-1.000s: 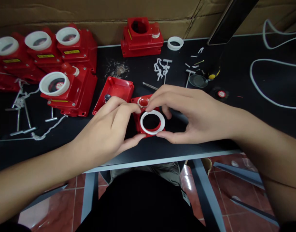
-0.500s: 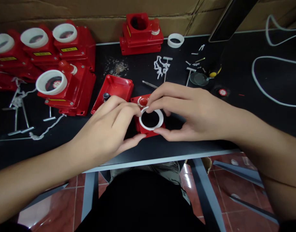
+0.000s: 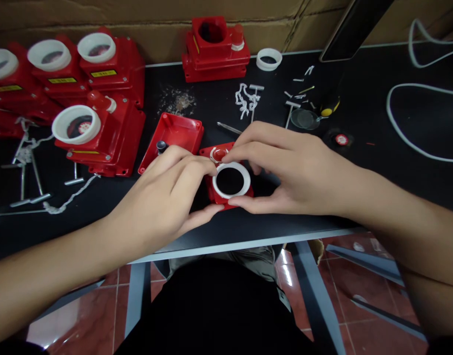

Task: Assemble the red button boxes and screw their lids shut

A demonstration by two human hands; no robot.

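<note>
The left hand [image 3: 167, 197] was curled shut around the left side of a red cover [image 3: 214, 194] near the front edge of the table [image 3: 226, 227]. The right hand [image 3: 293, 172] pinched the white ring [image 3: 246, 186] lying on that cover between forefinger and thumb. Both hands hid most of the cover, so how the ring sat could not be told.

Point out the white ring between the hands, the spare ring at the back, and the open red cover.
white ring [image 3: 230, 196], head view, near rim.
spare ring [image 3: 268, 66], head view, front wall.
red cover [image 3: 174, 135], head view, inner floor.
</note>
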